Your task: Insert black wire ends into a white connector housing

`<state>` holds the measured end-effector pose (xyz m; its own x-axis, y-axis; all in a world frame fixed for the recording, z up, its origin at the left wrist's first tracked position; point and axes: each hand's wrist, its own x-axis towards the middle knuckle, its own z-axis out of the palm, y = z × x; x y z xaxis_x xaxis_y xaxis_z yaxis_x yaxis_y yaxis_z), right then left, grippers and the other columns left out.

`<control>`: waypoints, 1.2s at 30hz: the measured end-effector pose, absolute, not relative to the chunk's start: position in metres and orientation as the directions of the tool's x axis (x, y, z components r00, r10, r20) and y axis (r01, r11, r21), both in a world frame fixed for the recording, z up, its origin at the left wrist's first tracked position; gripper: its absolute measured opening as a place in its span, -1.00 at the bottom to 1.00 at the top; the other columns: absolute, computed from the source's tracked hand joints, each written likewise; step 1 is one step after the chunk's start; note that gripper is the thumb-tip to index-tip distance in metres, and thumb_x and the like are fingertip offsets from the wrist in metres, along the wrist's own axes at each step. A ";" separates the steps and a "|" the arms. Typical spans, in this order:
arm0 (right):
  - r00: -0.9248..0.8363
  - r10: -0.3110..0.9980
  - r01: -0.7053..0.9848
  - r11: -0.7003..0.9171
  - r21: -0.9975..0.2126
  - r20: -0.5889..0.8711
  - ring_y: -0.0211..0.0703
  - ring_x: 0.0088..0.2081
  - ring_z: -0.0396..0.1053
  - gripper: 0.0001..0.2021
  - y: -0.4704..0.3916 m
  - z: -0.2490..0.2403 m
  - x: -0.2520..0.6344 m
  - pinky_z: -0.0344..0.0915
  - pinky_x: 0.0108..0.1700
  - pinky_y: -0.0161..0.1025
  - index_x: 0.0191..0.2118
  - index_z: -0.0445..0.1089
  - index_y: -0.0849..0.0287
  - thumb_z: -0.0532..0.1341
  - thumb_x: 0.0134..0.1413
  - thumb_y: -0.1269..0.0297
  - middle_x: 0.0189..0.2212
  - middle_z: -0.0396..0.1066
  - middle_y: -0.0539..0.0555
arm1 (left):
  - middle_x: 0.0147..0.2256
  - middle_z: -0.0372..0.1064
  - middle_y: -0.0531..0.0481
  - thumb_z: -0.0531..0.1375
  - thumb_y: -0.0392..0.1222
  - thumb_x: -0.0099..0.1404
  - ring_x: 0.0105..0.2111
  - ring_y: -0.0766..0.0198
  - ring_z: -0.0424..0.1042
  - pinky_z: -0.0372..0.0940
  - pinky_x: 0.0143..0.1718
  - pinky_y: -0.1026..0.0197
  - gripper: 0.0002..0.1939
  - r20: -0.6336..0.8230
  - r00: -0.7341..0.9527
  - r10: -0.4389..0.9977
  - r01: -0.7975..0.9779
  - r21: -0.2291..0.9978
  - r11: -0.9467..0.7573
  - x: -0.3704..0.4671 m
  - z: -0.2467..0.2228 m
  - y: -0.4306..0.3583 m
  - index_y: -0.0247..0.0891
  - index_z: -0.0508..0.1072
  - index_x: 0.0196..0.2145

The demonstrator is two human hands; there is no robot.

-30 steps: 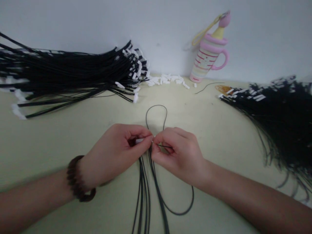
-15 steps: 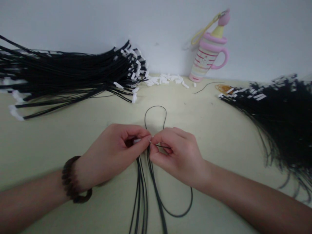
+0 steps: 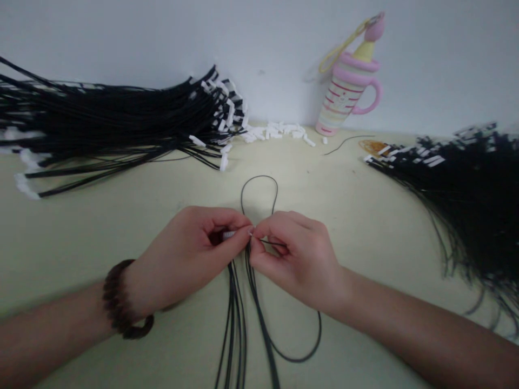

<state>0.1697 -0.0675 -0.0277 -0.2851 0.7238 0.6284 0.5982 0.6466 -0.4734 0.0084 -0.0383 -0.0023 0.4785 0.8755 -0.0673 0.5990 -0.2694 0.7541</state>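
Observation:
My left hand (image 3: 206, 237), with a dark beaded bracelet (image 3: 121, 302) on its wrist, pinches a small white connector (image 3: 229, 234) that is mostly hidden by the fingers. Several thin black wires (image 3: 233, 329) hang from it down to the near edge of the view. My right hand (image 3: 292, 248) is closed with thumb and forefinger against my left fingertips, holding one thin black wire (image 3: 272, 243). A wire loop (image 3: 259, 176) rises behind the hands, and another curves below my right wrist. The exact contact at the fingertips is too small to make out.
A large bundle of black wires (image 3: 121, 119) with white connectors lies back left. Loose white connectors (image 3: 279, 131) are strewn along the wall. A pink and white cup-shaped bottle (image 3: 343, 92) leans there. Another black wire bundle (image 3: 478, 200) lies right, near an amber coil (image 3: 373, 147).
Hardly anything differs. Both hands keep the same pinch at the same spot, and the whole view has shifted very slightly.

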 end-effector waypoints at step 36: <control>-0.307 0.712 0.626 0.651 -0.430 0.632 -0.44 -0.55 0.14 -0.95 -0.068 -0.029 0.168 0.08 -0.48 -0.42 -0.50 0.32 0.28 0.19 -0.10 0.51 -0.63 0.19 -0.11 | -0.56 0.39 0.16 0.09 -0.16 0.17 -0.51 0.38 0.32 0.18 -0.49 0.37 -0.80 -0.014 0.490 0.872 0.531 0.798 -0.286 0.006 -0.011 -0.034 -0.23 0.47 -0.49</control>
